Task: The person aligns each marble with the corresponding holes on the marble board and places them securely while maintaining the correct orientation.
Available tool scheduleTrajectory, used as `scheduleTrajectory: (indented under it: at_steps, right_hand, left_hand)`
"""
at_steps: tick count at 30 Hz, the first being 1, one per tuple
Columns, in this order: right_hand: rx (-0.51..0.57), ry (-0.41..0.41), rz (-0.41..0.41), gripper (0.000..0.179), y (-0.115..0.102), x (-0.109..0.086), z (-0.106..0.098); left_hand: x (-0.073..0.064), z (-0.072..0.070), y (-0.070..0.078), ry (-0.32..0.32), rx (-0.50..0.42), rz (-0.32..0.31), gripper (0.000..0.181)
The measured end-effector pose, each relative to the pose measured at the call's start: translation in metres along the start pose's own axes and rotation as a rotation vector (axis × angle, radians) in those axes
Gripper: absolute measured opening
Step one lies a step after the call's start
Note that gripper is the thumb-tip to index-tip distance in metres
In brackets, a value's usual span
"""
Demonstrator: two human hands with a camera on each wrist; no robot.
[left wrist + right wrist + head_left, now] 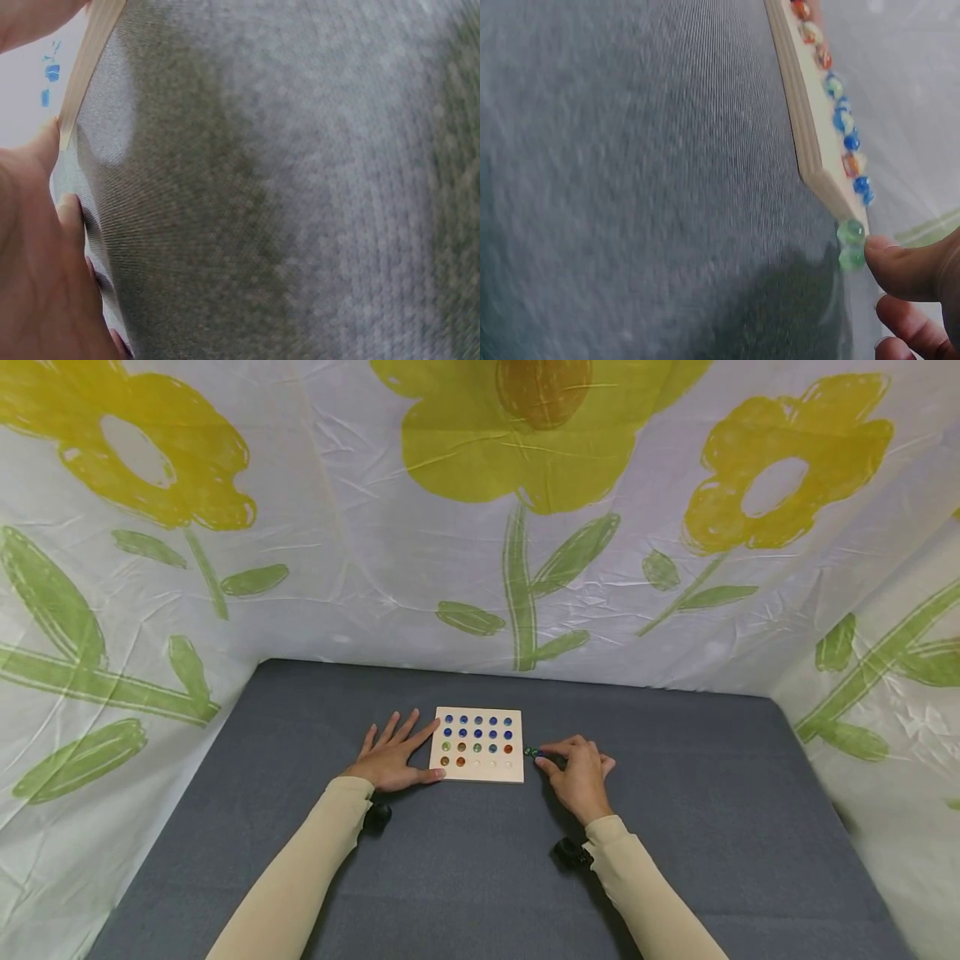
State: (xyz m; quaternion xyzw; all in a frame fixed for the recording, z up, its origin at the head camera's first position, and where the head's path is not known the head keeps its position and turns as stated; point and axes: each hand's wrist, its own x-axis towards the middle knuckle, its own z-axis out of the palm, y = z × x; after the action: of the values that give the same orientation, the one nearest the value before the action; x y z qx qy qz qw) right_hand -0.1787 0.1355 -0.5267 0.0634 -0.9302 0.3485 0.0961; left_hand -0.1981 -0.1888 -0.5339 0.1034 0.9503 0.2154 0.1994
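A pale wooden board point(484, 769) lies on the dark cloth, with rows of glass marbles point(478, 733) seated in its hollows. Blue ones fill the two far rows; green, blue and orange ones sit nearer. At its left side my left hand point(390, 764) has its fingers spread, thumb on the near corner and index finger on the edge. Just right of the board, my right hand point(577, 777) pinches at a small group of loose marbles point(532, 752) between thumb and index finger. The right wrist view shows two green marbles point(850, 246) by the thumb tip; the index fingertip is hidden there.
Several hollows in the board's near row point(492, 764) are bare. Dark grey cloth point(465, 868) covers the table. A white curtain with yellow flowers point(337, 568) hangs behind and at both sides. Black wrist cameras point(572, 853) sit under the sleeves.
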Motion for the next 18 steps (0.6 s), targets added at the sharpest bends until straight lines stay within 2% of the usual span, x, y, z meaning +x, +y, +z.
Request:
scheduleTrajectory:
  at_steps: [8, 18]
  right_hand:
    - [0.008, -0.015, -0.035, 0.019, -0.013, -0.004, 0.003]
    - [0.028, -0.017, -0.103, 0.018, -0.029, -0.006, 0.013]
  left_hand:
    - [-0.006, -0.006, 0.01, 0.007, 0.026, -0.005, 0.096]
    - [-0.007, -0.006, 0.009, 0.033, 0.066, -0.003, 0.096]
